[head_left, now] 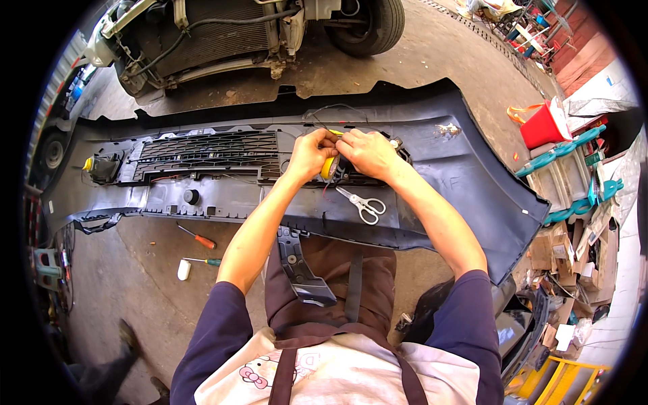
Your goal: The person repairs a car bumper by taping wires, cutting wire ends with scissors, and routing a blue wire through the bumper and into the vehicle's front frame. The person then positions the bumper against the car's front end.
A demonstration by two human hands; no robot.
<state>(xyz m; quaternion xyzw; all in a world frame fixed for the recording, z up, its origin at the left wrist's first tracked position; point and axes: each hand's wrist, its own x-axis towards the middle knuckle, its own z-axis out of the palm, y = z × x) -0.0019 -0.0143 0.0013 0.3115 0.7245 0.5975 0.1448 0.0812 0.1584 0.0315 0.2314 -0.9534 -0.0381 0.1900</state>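
Bumper [432, 202] lies inner face up beneath the left hand [312, 155] and right hand [368, 154], both curled; what they grip cannot be told. A careless wrist could knock the nearby scissors [365, 207] aside. A dark bracket [294, 254] crowds the near edge; a screwdriver [204, 241] lies on the floor [158, 283].

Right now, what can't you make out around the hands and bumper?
All in the head view:
What the left hand and right hand pinch: mostly covered by them; a yellow-green bit shows.
Full outline of the yellow round piece: partly behind the left hand.
Upper part of the car: cut off by the top edge.
Rest of another person's leg: lost in the dark rim.
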